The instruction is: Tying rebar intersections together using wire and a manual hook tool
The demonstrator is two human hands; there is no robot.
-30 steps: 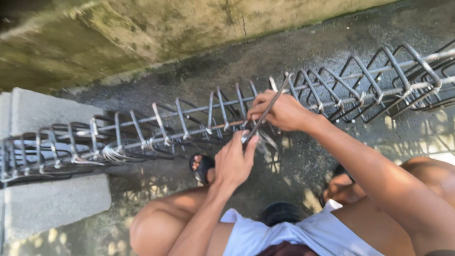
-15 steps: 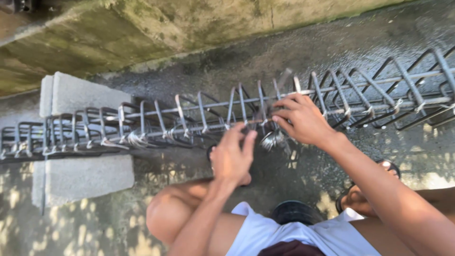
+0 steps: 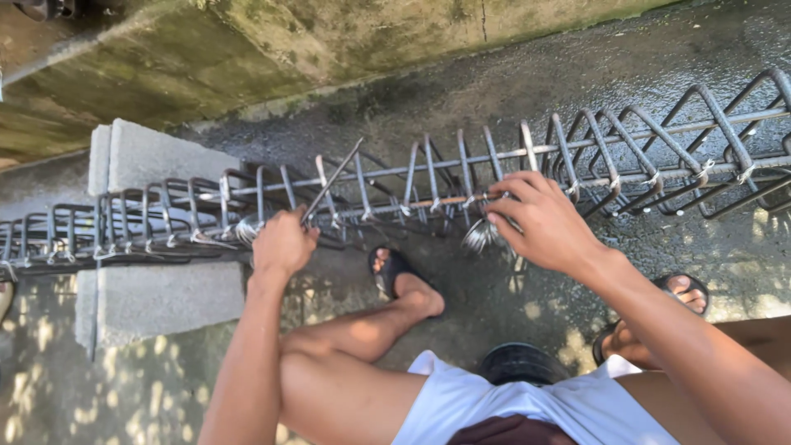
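Note:
A long rebar cage [image 3: 626, 156] of steel bars and stirrups lies across the view, its left part resting on concrete blocks. My left hand [image 3: 282, 241] grips a thin metal hook tool [image 3: 334, 180] that slants up over the cage's near bar. My right hand [image 3: 545, 221] rests on the near bar further right, fingers pinching at a tie point. Just below that hand hangs a bundle of thin tie wire [image 3: 479, 236].
Concrete blocks [image 3: 156, 292] support the cage at left. A mossy concrete wall [image 3: 272, 49] runs along the back. My knees and sandalled feet [image 3: 394, 270] are under the cage on wet pavement. A dark round object [image 3: 521, 363] sits between my legs.
My left hand has moved left along the cage and now holds the hook tool. The right hand stays near the wire bundle. The view has shifted slightly.

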